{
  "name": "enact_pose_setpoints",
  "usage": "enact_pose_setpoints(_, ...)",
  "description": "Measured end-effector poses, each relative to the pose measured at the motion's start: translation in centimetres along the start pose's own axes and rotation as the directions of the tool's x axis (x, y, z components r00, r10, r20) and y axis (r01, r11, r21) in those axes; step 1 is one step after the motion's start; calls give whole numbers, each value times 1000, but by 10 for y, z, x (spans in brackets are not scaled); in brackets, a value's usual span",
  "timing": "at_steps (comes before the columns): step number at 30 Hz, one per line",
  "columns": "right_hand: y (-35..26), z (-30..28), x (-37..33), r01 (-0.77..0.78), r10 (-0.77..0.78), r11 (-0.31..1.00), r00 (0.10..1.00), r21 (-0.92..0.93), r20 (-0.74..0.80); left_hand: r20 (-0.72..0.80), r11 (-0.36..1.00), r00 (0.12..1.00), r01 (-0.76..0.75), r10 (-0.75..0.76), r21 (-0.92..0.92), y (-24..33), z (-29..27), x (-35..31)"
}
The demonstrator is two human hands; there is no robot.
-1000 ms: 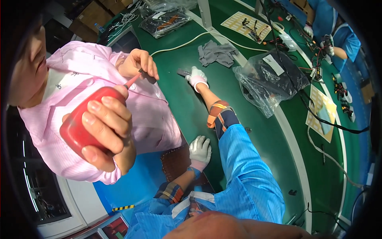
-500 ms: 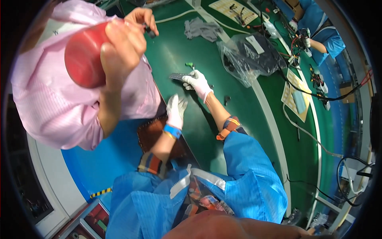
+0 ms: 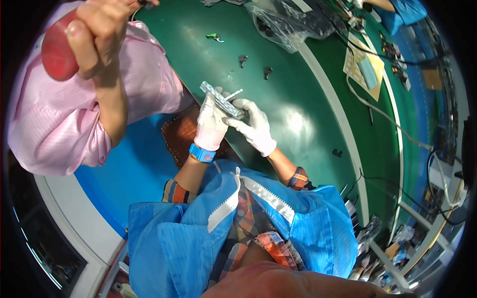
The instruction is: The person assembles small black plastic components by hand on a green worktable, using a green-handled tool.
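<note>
Both my hands, in white gloves, hold a grey, patterned, slab-like piece (image 3: 216, 99) above the green tabletop (image 3: 293, 119). A thin, pale, jointed-looking strip (image 3: 233, 94) sticks out from it; its exact kind I cannot make out. My left hand (image 3: 210, 124) wraps the near left side, a blue band at its wrist. The fingers of my right hand (image 3: 254, 128) close on the right end. Beyond them lie two small black parts (image 3: 242, 60) and a small green-and-black part (image 3: 215, 37).
At left a person in a pink striped garment (image 3: 144, 74) lifts a blurred red rounded object (image 3: 59, 47). A brown seat (image 3: 174, 136) stands by the table edge. Clear plastic bag (image 3: 278, 30) lies at the back. Another black part (image 3: 337, 153) is at right. A blue sleeve (image 3: 402, 15) shows far right.
My left hand has come up to the slab-like piece, which the right hand alone held before. The piece is nearer and tilted. The view has shifted, and the co-worker appears further left.
</note>
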State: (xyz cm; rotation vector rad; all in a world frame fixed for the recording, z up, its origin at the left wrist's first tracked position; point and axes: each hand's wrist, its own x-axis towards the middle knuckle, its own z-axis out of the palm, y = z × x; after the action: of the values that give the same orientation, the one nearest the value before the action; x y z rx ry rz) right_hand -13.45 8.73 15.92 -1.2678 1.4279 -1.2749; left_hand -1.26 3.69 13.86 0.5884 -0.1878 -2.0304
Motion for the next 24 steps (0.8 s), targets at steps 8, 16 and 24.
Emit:
enact_pose_setpoints(8,-32,-29,-25,113,-117,993,980,-34,-162,341,984,924,180,-173,13,-11,48,-2)
enact_pose_setpoints(16,-48,-52,-39,162,-189,977,957,-136,-222,436,946,864,315,-254,-74,-22,69,-1)
enact_pose_setpoints(24,-59,-53,-35,80,-6,989,855,121,-519,405,972,893,233,-198,-39,-23,81,-8)
